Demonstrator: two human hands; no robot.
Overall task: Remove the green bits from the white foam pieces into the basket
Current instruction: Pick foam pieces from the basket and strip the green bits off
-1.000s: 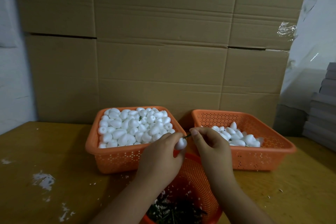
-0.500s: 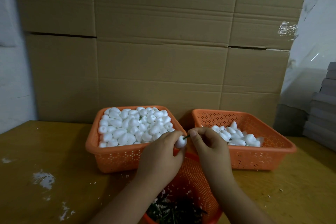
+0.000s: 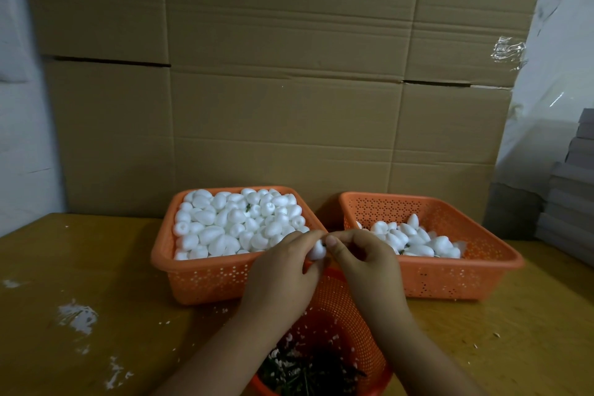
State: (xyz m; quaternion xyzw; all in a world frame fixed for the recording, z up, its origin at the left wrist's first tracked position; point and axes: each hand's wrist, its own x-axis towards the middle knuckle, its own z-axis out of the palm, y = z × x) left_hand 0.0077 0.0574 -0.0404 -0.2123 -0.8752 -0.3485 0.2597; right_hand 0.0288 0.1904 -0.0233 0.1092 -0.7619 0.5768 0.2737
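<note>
Head view: one white foam piece (image 3: 317,251) sits between the two hands, just above the far rim of the round orange basket (image 3: 345,309). Left hand (image 3: 283,273) grips the foam piece, fingers curled round it, only its right end showing. Right hand (image 3: 363,262) has thumb and forefinger pinched together right at that exposed end, on a small dark green bit (image 3: 324,244); the bit is tiny and mostly hidden, so how far it is out of the foam cannot be told. The fingertips of the two hands nearly touch.

The round basket is nearest the person, under the wrists, holding a pile of green bits (image 3: 308,370) mixed with white foam crumbs.

Behind the hands, two rectangular orange perforated trays stand side by side, apart. Left tray (image 3: 205,280) is heaped full of white foam pieces (image 3: 238,225), a couple with green showing. Right tray (image 3: 450,280) holds a much smaller heap (image 3: 414,241) towards its near-left part.

All of it rests on a yellowish wooden table (image 3: 96,267) with white scuffs and scattered foam crumbs. Stacked cardboard boxes (image 3: 289,90) form a wall directly behind the trays. A grey stack (image 3: 575,190) is at the right edge.
</note>
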